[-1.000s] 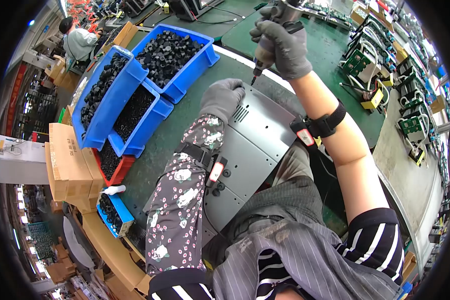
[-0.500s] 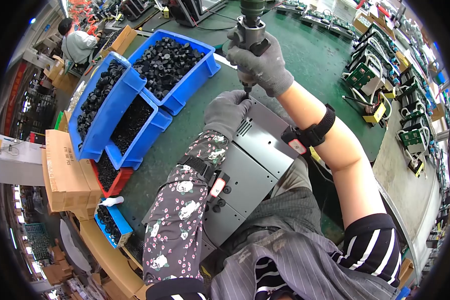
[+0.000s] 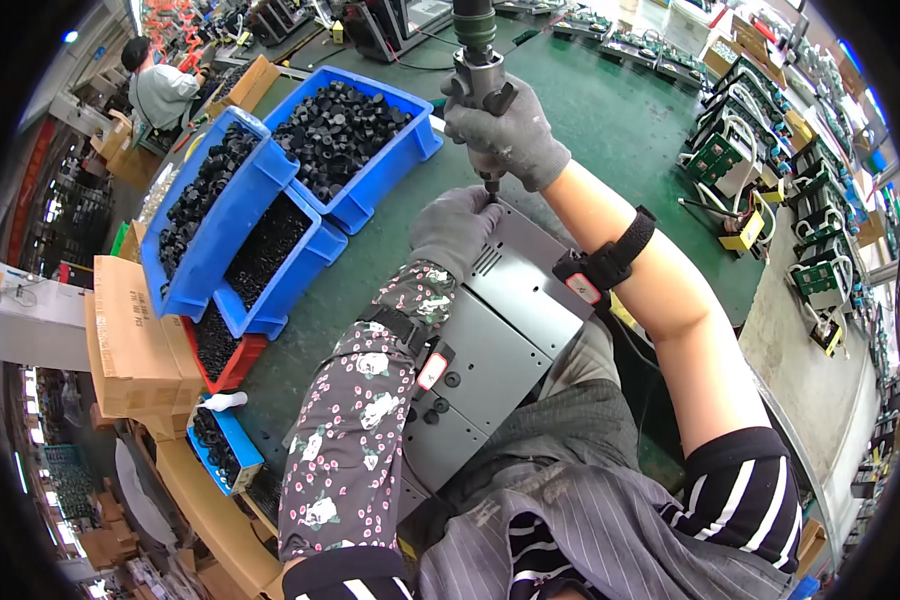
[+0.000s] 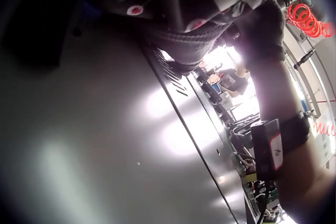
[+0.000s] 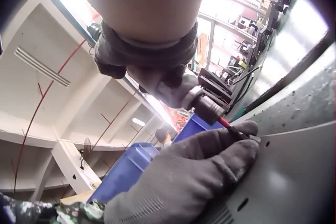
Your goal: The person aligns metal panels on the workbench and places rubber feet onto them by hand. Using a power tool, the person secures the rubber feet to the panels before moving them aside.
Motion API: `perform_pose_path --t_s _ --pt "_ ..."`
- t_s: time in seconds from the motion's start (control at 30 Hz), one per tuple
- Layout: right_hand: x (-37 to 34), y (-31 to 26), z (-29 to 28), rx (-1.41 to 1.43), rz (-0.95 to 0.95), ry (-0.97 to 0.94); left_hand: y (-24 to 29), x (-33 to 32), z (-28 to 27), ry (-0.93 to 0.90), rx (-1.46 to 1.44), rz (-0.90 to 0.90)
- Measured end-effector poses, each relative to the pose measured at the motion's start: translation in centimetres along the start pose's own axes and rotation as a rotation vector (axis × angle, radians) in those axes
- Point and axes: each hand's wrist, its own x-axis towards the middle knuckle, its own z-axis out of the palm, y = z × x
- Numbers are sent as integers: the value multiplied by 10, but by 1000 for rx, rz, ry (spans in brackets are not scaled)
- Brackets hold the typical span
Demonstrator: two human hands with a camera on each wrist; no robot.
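A power screwdriver (image 3: 481, 72) stands upright in my gloved right hand (image 3: 515, 135), the fingers wrapped round its body. Its red bit (image 5: 224, 122) points down at the far corner of a grey metal panel (image 3: 510, 325) lying before me. At that corner my gloved left hand (image 3: 452, 232) has thumb and forefinger together round the bit's lower end. They pinch a small dark piece there, mostly hidden by the glove. Several round black rubber pieces (image 3: 436, 410) lie on the panel beside my left forearm. Slots (image 5: 223, 216) and small holes run through the metal.
Blue bins (image 3: 370, 185) of black parts stand left of the panel, with a red bin (image 3: 235, 365) below them. A small blue box (image 3: 225, 450) and cardboard cartons (image 3: 135, 340) are nearer. Circuit boards (image 3: 725, 160) with cables line the right side. Another person (image 3: 160, 88) sits far left.
My right hand has brought the screwdriver left and toward me, from tilted to upright, with its bit now down at my left fingertips. My left hand stays at the panel's corner.
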Motion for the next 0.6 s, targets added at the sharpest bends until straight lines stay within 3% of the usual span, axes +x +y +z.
perform_pose_path --t_s 0.13,0.2,0.23,0.3,0.37,0.43,0.5,0.6 --pt "-10 -15 -1 42 -89 98 -9 4 1 148 222 195" --pt "-30 -42 -4 167 -108 114 -11 5 4 103 72 268" --pt "-41 -57 -5 255 -109 122 -6 3 2 110 148 274" --pt "-65 -82 -9 272 -65 183 -14 12 4 18 113 228" --pt "-90 -98 -14 290 -61 240 5 -1 -19 42 187 202" --pt "-115 -113 -12 347 -52 311 13 -1 -32 -190 88 -52" --pt "-137 -122 -8 441 -59 310 8 5 -44 -155 125 -56" --pt "-160 -124 -7 512 -76 293 21 -27 -88 -234 -220 78"
